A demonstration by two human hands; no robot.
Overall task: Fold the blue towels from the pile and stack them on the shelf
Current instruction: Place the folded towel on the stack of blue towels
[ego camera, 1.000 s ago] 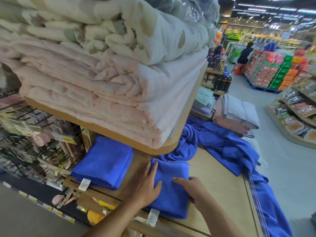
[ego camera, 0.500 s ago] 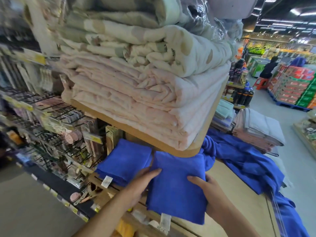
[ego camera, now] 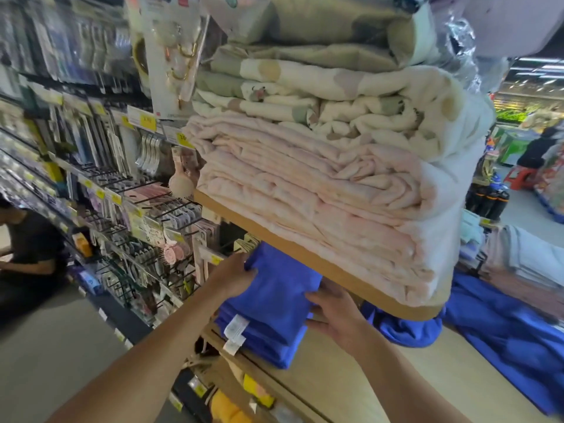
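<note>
A: Where is it?
B: Under the pale wooden shelf board (ego camera: 305, 257), I hold a folded blue cloth towel (ego camera: 282, 280) over the blue towel stack (ego camera: 265, 337). My left hand (ego camera: 235, 276) and right hand (ego camera: 334, 311) grip its sides. Probably light, floppy.

Royal-blue towels (ego camera: 280, 288), pale-pink blankets (ego camera: 320, 190), cream spotted quilt (ego camera: 366, 87).

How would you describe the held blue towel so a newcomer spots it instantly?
Find the wooden shelf loaded with pink blankets. Beneath its edge lies a stack of folded blue towels. The top towel alone is held between left hand and right hand.
</note>
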